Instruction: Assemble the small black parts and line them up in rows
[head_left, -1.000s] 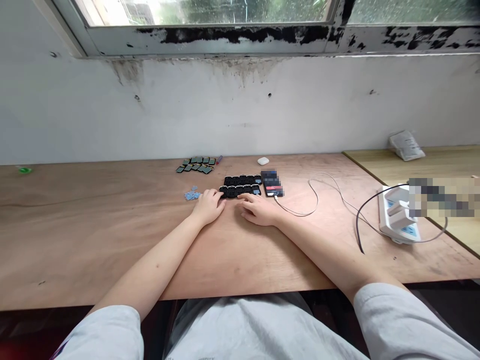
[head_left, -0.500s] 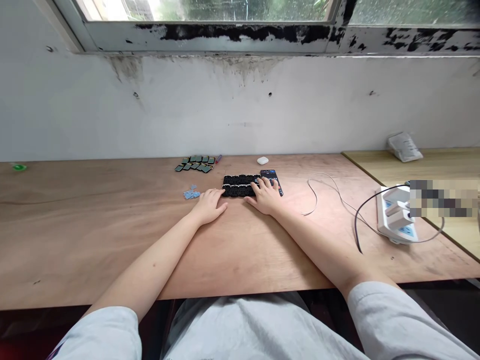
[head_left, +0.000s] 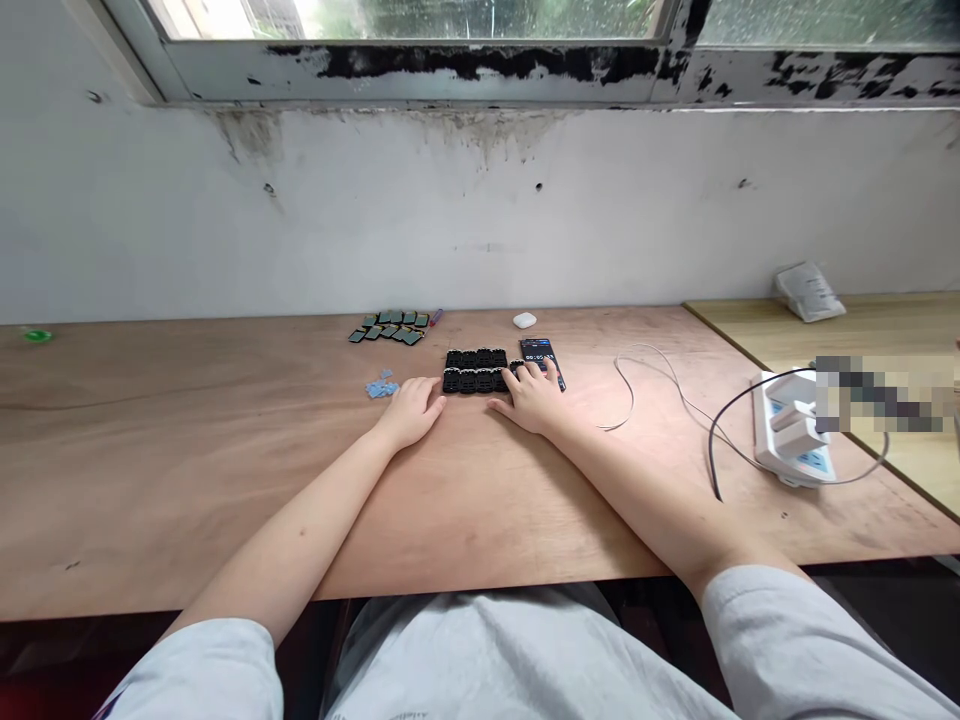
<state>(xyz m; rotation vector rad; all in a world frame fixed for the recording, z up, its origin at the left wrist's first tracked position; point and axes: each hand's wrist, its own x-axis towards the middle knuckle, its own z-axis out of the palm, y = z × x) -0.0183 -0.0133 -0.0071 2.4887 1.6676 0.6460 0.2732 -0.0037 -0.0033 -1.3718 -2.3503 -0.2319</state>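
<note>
My left hand (head_left: 409,410) lies flat on the wooden table (head_left: 225,470), fingers stretched out, just left of a black tray of small parts (head_left: 475,370) and touching its near left corner. My right hand (head_left: 531,398) rests with spread fingers over the tray's right end and the lower part of a dark phone (head_left: 541,358), whose screen is lit. Small pale blue pieces (head_left: 381,386) lie a little to the left of my left hand. Neither hand holds anything.
Several green-grey chips (head_left: 390,328) and a red pen (head_left: 436,318) lie further back. A white earbud case (head_left: 524,320) sits behind the phone. A white cable (head_left: 652,385) loops to the right. A white power strip (head_left: 793,440) with a black cord stands at the right edge.
My right hand moved forward and right from the table in front of the tray onto the phone. The left hand stayed almost still.
</note>
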